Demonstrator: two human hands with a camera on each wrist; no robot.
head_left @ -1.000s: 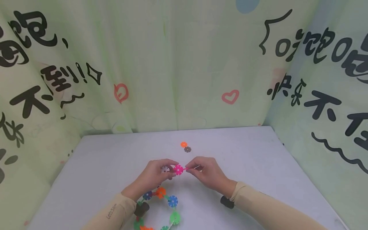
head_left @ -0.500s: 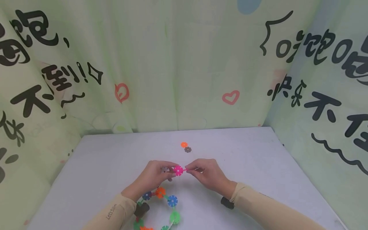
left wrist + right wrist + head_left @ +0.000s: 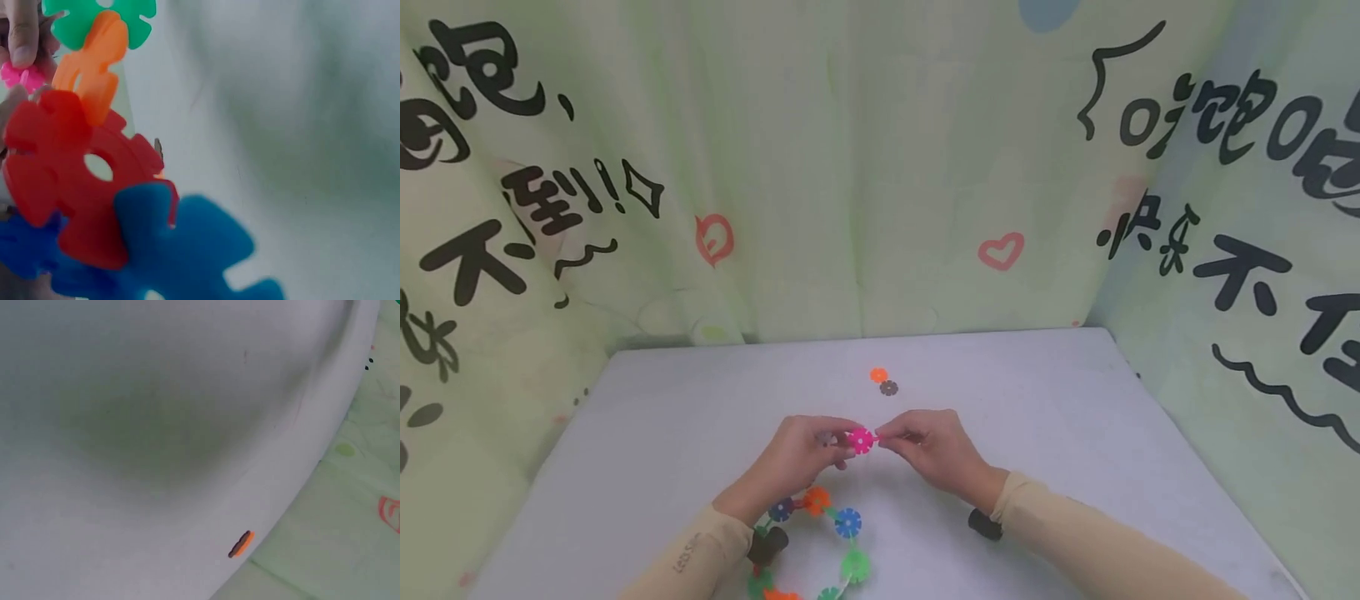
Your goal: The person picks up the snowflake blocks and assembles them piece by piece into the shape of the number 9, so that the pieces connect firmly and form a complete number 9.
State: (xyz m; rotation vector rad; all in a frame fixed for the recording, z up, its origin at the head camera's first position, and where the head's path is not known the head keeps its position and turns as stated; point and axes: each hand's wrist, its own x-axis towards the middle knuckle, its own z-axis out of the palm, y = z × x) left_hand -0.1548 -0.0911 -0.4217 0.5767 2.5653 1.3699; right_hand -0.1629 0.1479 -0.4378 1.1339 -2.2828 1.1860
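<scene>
Above the table, my left hand (image 3: 805, 450) pinches a bright pink notched disc (image 3: 861, 440) between thumb and fingers. A greyish disc partly shows behind those fingers. My right hand (image 3: 936, 446) pinches a second, edge-on pink piece against the first disc's right side; the fingertips cover most of it. Below the left hand, a ring of linked notched discs lies on the table, with an orange disc (image 3: 817, 501), a blue disc (image 3: 848, 523) and a green disc (image 3: 855, 567). The left wrist view shows a red disc (image 3: 37, 162) and a blue disc (image 3: 181, 244) up close.
A loose orange disc (image 3: 878, 376) and a dark brown disc (image 3: 889, 388) lie together farther back on the white table (image 3: 1037, 392). Printed curtains (image 3: 917, 167) stand around the back and sides. The left forearm and its wrist camera cover part of the ring.
My right hand has shifted slightly left, so the gap between its fingertips and the pink disc has narrowed. The left hand keeps its hold; the loose discs stay put.
</scene>
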